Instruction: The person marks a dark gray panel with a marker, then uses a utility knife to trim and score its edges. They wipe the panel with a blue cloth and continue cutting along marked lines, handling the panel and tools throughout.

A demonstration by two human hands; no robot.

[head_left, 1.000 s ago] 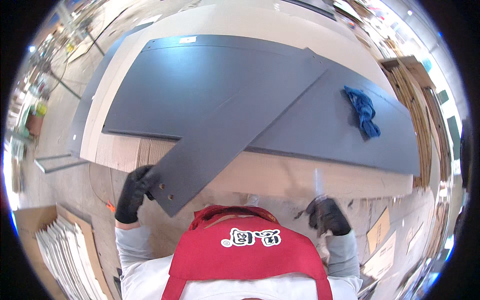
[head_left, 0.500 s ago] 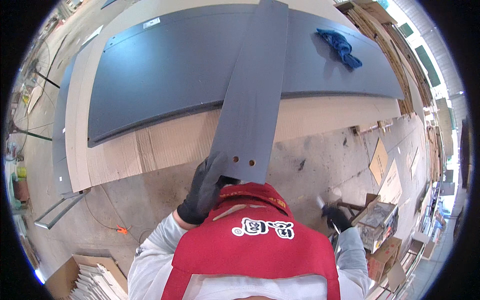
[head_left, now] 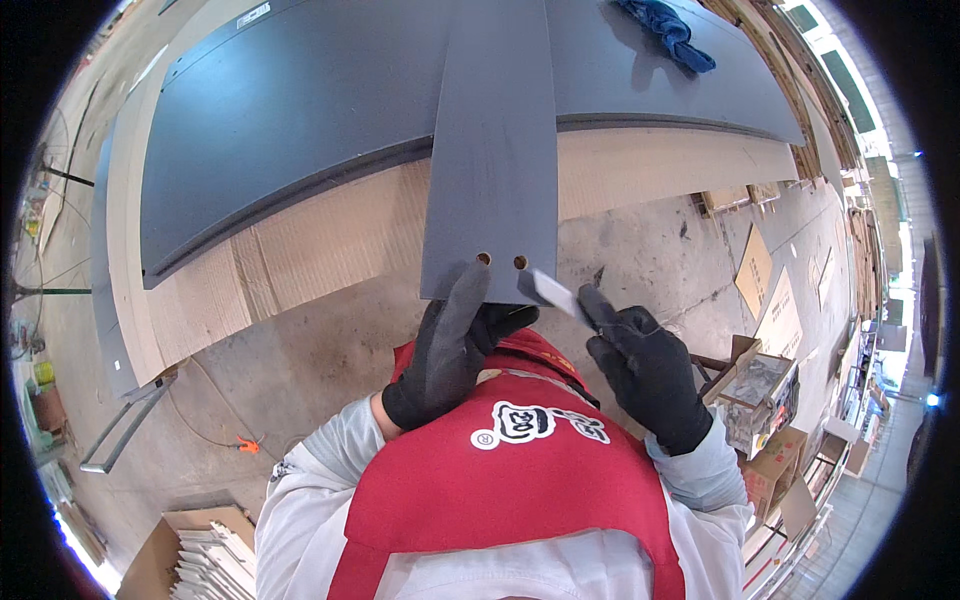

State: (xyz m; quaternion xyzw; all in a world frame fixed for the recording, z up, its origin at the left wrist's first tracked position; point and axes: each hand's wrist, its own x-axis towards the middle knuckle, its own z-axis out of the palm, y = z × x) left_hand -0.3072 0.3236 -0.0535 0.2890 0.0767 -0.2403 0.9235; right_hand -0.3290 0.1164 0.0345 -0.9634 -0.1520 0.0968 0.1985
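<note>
A long dark grey board [head_left: 490, 170] reaches from near my apron out over a large grey panel [head_left: 290, 120]. Two round holes sit side by side close to its near end. My left hand [head_left: 450, 345], in a black glove, grips that near end, thumb on top beside the left hole and fingers underneath. In my right hand [head_left: 640, 365], also gloved in black, is a slim whitish tool [head_left: 560, 295] with a darker tip. Its tip lies at the board's near right corner, just below the right hole; its exact kind cannot be made out.
Cardboard [head_left: 340, 225] lies under the large panel. A crumpled blue cloth [head_left: 670, 35] rests on the panel's far right. To my right stands an open box [head_left: 755, 400] with contents; lower left, a carton [head_left: 165, 545] holds white strips. A metal bar handle [head_left: 125, 430] juts out at left.
My right hand has come up from beside the box on the right to the board's near end, bringing the whitish tool. The board now points straighter ahead; my left thumb lies on its top.
</note>
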